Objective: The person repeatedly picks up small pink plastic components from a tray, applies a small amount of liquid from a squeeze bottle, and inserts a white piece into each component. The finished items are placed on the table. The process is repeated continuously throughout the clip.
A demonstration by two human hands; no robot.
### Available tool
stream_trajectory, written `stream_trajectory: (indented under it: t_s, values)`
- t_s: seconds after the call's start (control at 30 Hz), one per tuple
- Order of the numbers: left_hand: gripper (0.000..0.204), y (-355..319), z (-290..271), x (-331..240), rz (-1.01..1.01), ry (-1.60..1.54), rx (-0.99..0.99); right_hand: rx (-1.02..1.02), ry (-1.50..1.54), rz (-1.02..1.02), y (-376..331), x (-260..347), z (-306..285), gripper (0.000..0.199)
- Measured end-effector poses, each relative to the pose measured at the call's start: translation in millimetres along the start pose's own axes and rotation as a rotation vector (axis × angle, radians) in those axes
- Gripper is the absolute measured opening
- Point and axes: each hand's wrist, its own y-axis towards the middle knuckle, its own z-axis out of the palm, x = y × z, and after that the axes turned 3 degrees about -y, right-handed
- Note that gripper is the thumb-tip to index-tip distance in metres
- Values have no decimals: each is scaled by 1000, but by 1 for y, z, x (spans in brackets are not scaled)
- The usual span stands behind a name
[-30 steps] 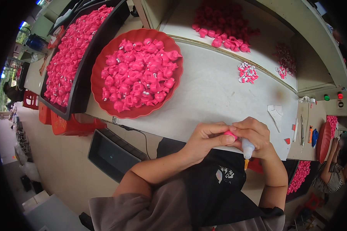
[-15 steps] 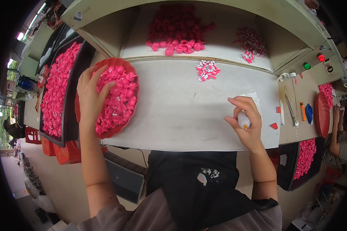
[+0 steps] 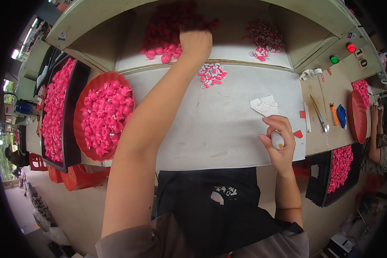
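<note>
The left hand is stretched far forward over the bench and lies on the heap of pink pieces at the back, under the raised shelf; its fingers are turned down into the heap, so one cannot tell if its grip is together or apart, or if it has a piece. The long left forearm crosses the middle of the bench and hides part of the surface behind it. The right hand stays near the front edge, with its grip clamped on a small white glue bottle that has an orange tip pointing down. Just beyond this hand lies a torn scrap of white paper, and a little red triangular bit is beside the hand at its right. A small cluster of pink and white pieces lies near the left wrist, and another such pile is at the back right. On the left, a red round tray full of pink pieces stands partly over the bench edge, next to a black tray with more of them. On the right side of the bench are scissors, a blue object and a red oval dish. Another person's arm is seen at the far right.
</note>
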Motion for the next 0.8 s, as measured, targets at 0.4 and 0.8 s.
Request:
stream_trajectory:
  t_s: [0.4, 0.8]
  values:
    - [23, -131, -141, -35, -1092, -2206, 787, -114, 461, 252, -3, 31, 8, 28]
    - [31, -197, -156, -54, -453, -1567, 392, -289, 452, -122, -12, 38, 21, 39]
